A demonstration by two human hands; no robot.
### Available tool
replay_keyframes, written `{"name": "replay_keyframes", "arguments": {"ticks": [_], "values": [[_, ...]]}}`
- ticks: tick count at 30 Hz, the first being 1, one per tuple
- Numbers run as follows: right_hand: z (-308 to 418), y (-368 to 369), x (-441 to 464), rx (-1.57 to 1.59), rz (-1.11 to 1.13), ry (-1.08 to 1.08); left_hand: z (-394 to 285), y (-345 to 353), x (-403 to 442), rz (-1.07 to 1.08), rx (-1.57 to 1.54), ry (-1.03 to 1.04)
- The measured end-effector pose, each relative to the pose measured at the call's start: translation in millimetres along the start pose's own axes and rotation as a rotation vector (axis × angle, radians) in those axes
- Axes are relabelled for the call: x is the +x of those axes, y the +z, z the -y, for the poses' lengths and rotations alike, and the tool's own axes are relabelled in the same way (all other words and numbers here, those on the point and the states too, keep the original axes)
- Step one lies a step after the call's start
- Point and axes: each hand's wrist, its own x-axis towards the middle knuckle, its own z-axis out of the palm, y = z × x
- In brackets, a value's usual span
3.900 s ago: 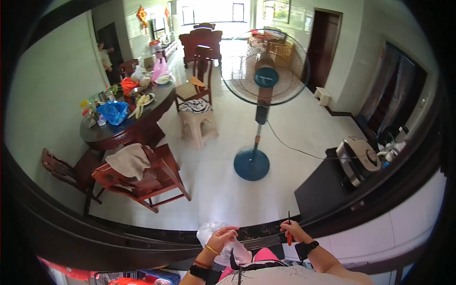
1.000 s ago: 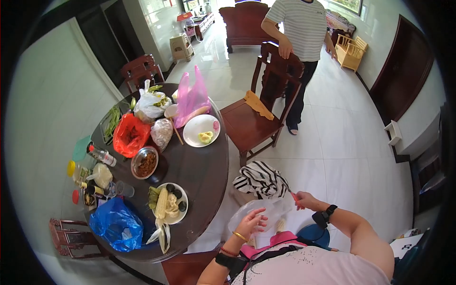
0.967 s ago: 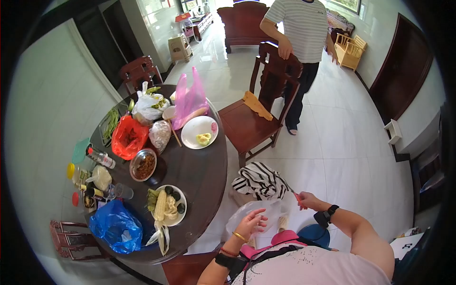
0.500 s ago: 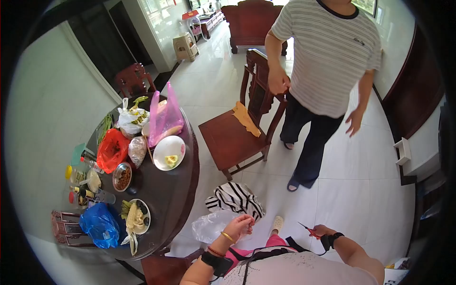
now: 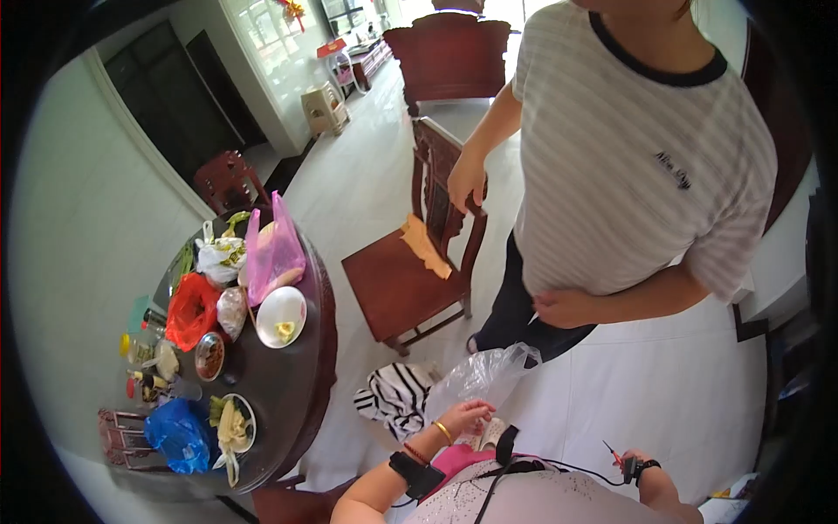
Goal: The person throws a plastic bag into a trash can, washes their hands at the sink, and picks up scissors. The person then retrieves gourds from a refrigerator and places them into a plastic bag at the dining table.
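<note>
My left hand (image 5: 472, 418), with a gold bangle at the wrist, is closed on a clear plastic bag (image 5: 484, 377) that billows out in front of it. Low on the right, my right hand (image 5: 640, 465) grips red-handled scissors (image 5: 614, 453), their narrow point directed up and left. A black-and-white striped cloth item (image 5: 397, 397) lies on the floor just left of the bag. My fingers partly hide the scissor handles.
Another person in a striped shirt (image 5: 628, 175) stands close ahead, one hand on a wooden chair (image 5: 393, 293). At left, a round dark table (image 5: 292, 384) carries a white bowl (image 5: 282, 317), a pink bag (image 5: 272, 255), a red bag (image 5: 191, 312) and a blue bag (image 5: 179, 435).
The person has come closer and touches the chair back. My left hand has moved slightly right, and the clear bag has swung up and right. The scissors have shifted right and down with my right hand.
</note>
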Motion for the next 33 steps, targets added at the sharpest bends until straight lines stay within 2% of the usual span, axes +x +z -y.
{"name": "replay_keyframes", "arguments": {"ticks": [2, 5, 8, 9, 12, 14, 21, 26, 28, 31, 33], "values": [[-11, -5, -7, -0.018, -0.082, 0.042, 6, 10, 10, 0.052, 0.005, -0.055], [-25, -13, -9, 0.035, -0.024, 0.072, 13, 26, 32, 0.108, 0.102, -0.073], [-25, -24, -22, 0.371, -0.145, 0.064, 12, 50, 51, 0.103, 0.172, -0.097], [-17, -30, -30, 0.292, -0.188, 0.026, 11, 57, 60, 0.138, 0.238, -0.098], [-18, -48, -17, 0.399, -0.161, 0.119, 3, 81, 90, 0.188, 0.215, -0.156], [-40, -60, 15, 0.451, -0.141, 0.102, -4, 100, 118, 0.183, 0.257, -0.161], [-104, -156, 49, 0.672, -0.133, 0.054, -24, 202, 244, 0.240, 0.192, -0.167], [-150, -238, 88, 0.509, -0.223, 0.062, -67, 267, 315, 0.197, 0.200, -0.132], [-123, -277, 76, 0.614, -0.217, 0.092, -85, 279, 336, 0.178, 0.156, -0.101], [-114, -313, 129, 0.785, -0.213, 0.016, -117, 290, 365, 0.150, 0.113, -0.061], [-57, -344, 136, 0.797, -0.140, -0.054, -139, 280, 386, 0.120, 0.090, -0.041]]}}
